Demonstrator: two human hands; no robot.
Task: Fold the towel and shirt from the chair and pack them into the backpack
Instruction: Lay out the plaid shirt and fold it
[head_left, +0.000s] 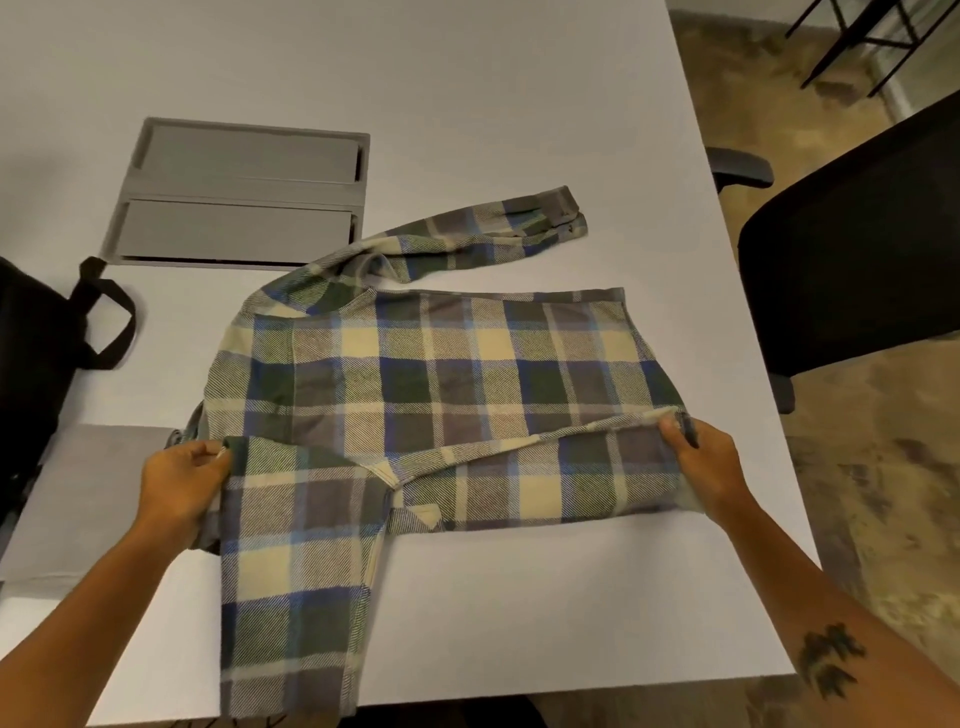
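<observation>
A plaid shirt (441, 374) in green, blue and cream lies flat on the white table (467, 93). Its near long edge is folded over. One sleeve stretches toward the far right, the other hangs over the table's near edge. My left hand (182, 478) pinches the fold at its left end. My right hand (701, 462) pinches the fold at its right end. A folded grey towel (83, 499) lies at the near left, partly under the shirt. The black backpack (36, 364) sits at the left edge, its handle loop resting on the table.
A grey two-flap cable cover (244, 197) is set into the table beyond the shirt. A black office chair (852, 249) stands close to the table's right edge. Patterned carpet lies to the right, with dark furniture legs at the top right.
</observation>
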